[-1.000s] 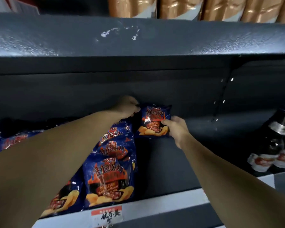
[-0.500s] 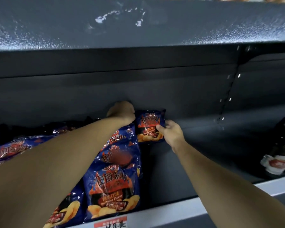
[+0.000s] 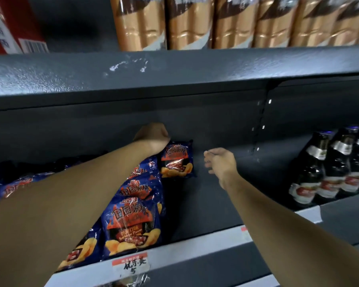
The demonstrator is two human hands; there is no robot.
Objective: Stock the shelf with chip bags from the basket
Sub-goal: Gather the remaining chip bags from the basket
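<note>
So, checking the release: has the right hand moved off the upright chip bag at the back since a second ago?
Yes. The right hand has drawn rightward off the upright chip bag; bare shelf shows between them.

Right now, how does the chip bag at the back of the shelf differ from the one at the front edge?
The back bag stands deep in the shelf, right of the row, by the left hand; the front bag sits at the shelf lip, heading an overlapping row. The back bag looks smaller, being farther off. Both share the blue, flame-printed design.
</note>
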